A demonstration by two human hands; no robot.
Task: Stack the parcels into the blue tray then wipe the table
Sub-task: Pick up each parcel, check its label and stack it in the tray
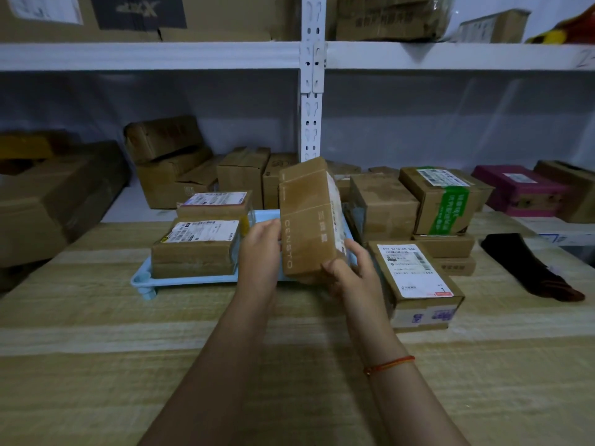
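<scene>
A brown cardboard parcel (306, 217) printed "CENSTO" stands tilted on end over the right half of the blue tray (141, 280). My left hand (259, 252) presses its left side and my right hand (349, 268) grips its lower right corner. Two labelled parcels lie in the tray's left half, one in front (196, 249) and one behind it (215, 206). To the right, on the wooden table (161, 365), sits another labelled parcel (415, 281).
A dark cloth (528, 268) lies on the table at the right. More cartons (441, 201) are stacked behind the near parcel. A white shelf post (310, 107) rises behind the tray, with several boxes on the shelf, including a magenta one (518, 188).
</scene>
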